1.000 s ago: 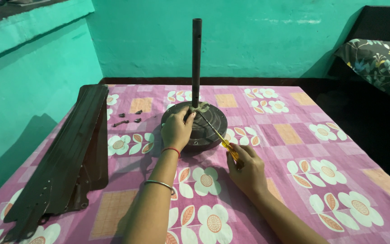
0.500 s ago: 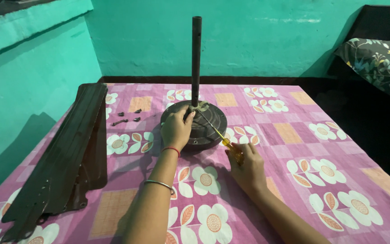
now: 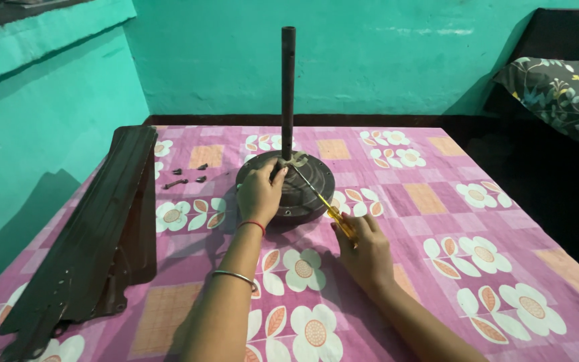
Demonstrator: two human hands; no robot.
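Little has changed since the earlier frame. The left hand [image 3: 261,194] still rests curled on the fan motor [image 3: 295,188] mid-table; the right hand [image 3: 364,253] still grips a screwdriver [image 3: 322,201], tip at the rod [image 3: 288,87] base. Blades [image 3: 95,228] lie left, screws [image 3: 183,175] beside them. The pink floral cloth [image 3: 477,255] lies bare rightward, teal wall [image 3: 383,53] behind.
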